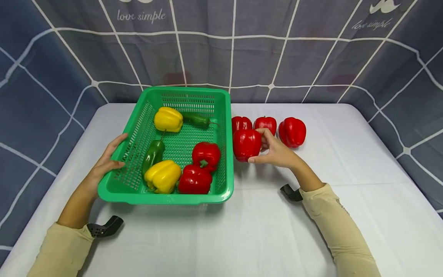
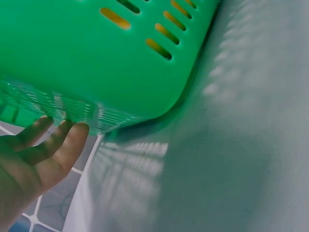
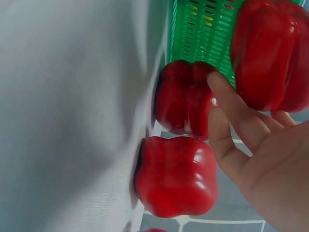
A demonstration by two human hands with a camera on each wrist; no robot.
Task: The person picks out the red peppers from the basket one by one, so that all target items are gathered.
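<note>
My right hand (image 1: 273, 152) pinches a red bell pepper (image 1: 247, 144) between thumb and fingers, raised just beside the right wall of the green basket (image 1: 226, 154). The right wrist view shows that same pepper (image 3: 270, 58) at the upper right. Along the basket's left side lies my left hand (image 1: 100, 169), its fingers extended against the outer wall; in the left wrist view the fingertips (image 2: 77, 133) meet the slotted side. Inside the basket are two yellow bell peppers (image 1: 168, 119), two long green peppers (image 1: 154, 154) and two red bell peppers (image 1: 195, 179).
Three more red bell peppers stand in a row behind my right hand: one (image 1: 241, 123) close to the basket, a middle one (image 1: 265, 124) and one at the right (image 1: 292, 132). A white cloth (image 1: 259, 231) covers the table. Grey checked fabric (image 1: 207, 57) encloses the back and sides.
</note>
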